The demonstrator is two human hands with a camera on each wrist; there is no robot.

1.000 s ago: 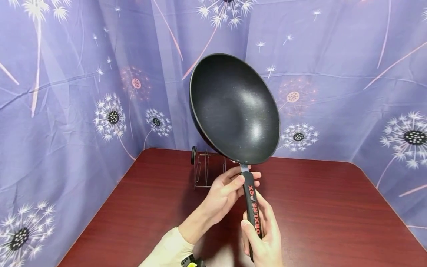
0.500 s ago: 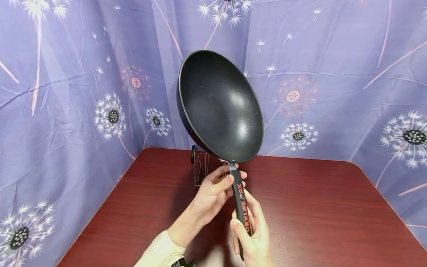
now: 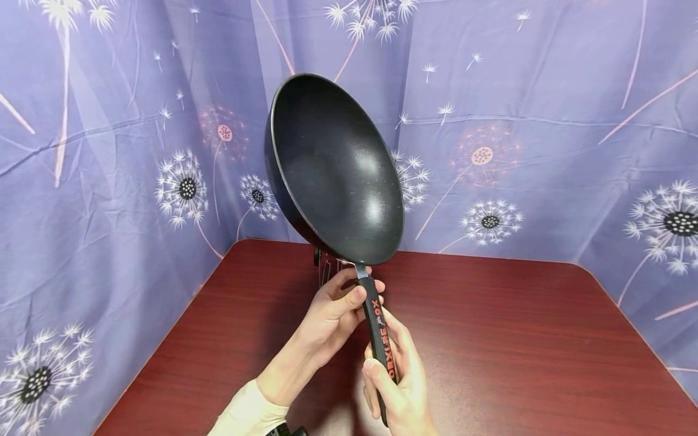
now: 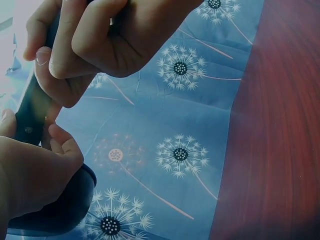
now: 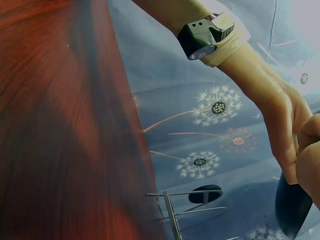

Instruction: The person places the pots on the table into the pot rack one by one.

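In the head view a deep black frying pan is held up above the table, tilted, its dark inside facing me. My left hand grips the upper end of its black handle, near the metal neck, thumb in front. Lower down, my right hand holds the end of the handle, which bears red lettering. The left wrist view has both hands on the handle, with part of the pan below. In the right wrist view, only a piece of the pan appears beside the hands.
A wire rack with a black round part stands on the table; in the head view the pan mostly hides it. The dark red table is bordered by a purple dandelion-print curtain at the back and sides.
Both hands have carried the pan left and slightly upward. It has turned a little, so more of its outer left side shows, and it covers more of the rack.
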